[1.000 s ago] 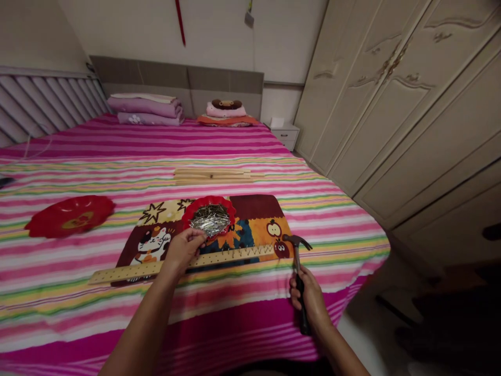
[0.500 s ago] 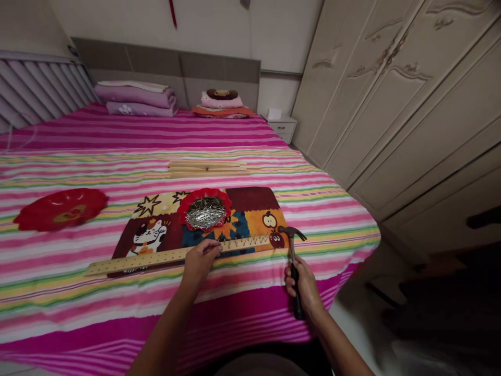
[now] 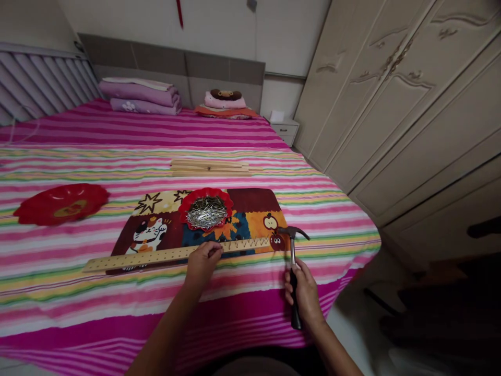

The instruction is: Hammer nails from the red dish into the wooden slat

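A long pale wooden strip (image 3: pixel 156 256) with rows of holes lies across a patterned mat (image 3: pixel 250 198). Toward its right end several nails (image 3: pixel 246 243) stand up out of the wood. My left hand (image 3: pixel 204 259) is at the strip's middle, thumb and fingers pinched together; whatever is between the fingertips is too small to make out. In my right hand (image 3: pixel 303 287) is a claw hammer (image 3: pixel 293 250), gripped by its black handle, its head up beyond the strip's right end. Just behind the strip, a red scalloped bowl (image 3: pixel 187 197) holds a heap of loose nails (image 3: pixel 206 211).
All this rests on a bed with a striped sheet (image 3: pixel 129 308). Several wooden strips (image 3: pixel 211 168) lie farther back, and a red plate (image 3: pixel 43 205) is at the left. Folded bedding (image 3: pixel 143 95) sits by the headboard (image 3: pixel 156 57). A wardrobe (image 3: pixel 364 104) stands at the right.
The view has shifted slightly. My left hand stays pinched at the strip, and the hammer in my right hand has barely moved.
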### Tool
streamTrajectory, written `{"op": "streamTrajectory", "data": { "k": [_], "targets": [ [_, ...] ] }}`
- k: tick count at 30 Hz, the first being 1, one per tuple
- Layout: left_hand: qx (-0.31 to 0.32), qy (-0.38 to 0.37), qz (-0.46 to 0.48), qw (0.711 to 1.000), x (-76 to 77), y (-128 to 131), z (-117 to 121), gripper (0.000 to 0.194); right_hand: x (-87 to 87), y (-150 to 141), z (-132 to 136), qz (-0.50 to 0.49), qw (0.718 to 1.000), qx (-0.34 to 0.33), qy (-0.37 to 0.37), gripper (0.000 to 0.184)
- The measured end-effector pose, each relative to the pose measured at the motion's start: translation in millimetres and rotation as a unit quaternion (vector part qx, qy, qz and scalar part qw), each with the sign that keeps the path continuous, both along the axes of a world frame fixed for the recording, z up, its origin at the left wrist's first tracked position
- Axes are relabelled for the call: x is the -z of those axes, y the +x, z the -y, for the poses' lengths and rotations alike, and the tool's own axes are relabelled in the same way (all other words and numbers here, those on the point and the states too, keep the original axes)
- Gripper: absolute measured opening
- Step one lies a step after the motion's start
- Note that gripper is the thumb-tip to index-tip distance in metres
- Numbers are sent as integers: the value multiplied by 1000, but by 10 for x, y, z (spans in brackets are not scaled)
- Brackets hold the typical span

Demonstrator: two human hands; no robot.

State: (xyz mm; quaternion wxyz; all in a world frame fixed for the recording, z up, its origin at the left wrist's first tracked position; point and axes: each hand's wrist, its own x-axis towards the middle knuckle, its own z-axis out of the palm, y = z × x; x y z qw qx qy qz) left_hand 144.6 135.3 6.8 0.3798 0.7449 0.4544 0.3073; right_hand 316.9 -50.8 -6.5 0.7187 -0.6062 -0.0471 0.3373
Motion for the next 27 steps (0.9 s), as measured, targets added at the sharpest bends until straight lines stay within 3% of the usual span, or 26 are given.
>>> {"op": "streamTrajectory", "data": {
  "k": [2, 4, 6, 8, 10, 12, 16, 18, 20, 24, 27],
  "targets": [
    [8, 8, 0, 1000, -2, 1, 7, 17, -167, -74, 11, 50, 998, -33, -16, 50],
    [12, 14, 2, 1000, 1, 1, 10, 16, -370, -133, 8, 118, 986, -110, -36, 48],
    [13, 17, 2, 1000, 11, -1, 11, 15, -563, -177, -21, 222, 950, -215, -48, 43],
    [11, 16, 4, 1000, 22, -5, 11, 15, -704, -215, -71, 343, 890, -297, -49, 39],
    [8, 15, 1, 1000, 30, -7, 11, 15, -779, -254, -130, 440, 831, -335, -46, 39],
    [6, 19, -6, 1000, 34, -7, 12, 14, -799, -287, -180, 490, 795, -353, -54, 41],
    [10, 32, -11, 999, 41, -6, 9, 14, -781, -315, -202, 507, 768, -382, -87, 42],
    [13, 33, -5, 999, 49, -5, 6, 13, -768, -311, -177, 492, 785, -367, -77, 40],
    [12, 30, 2, 999, 58, -3, 5, 13, -741, -298, -147, 444, 833, -323, -66, 38],
    [6, 12, 5, 1000, 67, 5, 15, 13, -613, -201, -131, 221, 956, -177, -74, 45],
    [6, 3, -1, 1000, 43, -3, 16, 14, -433, -49, -149, 76, 992, -78, -57, 54]
  ]
}}
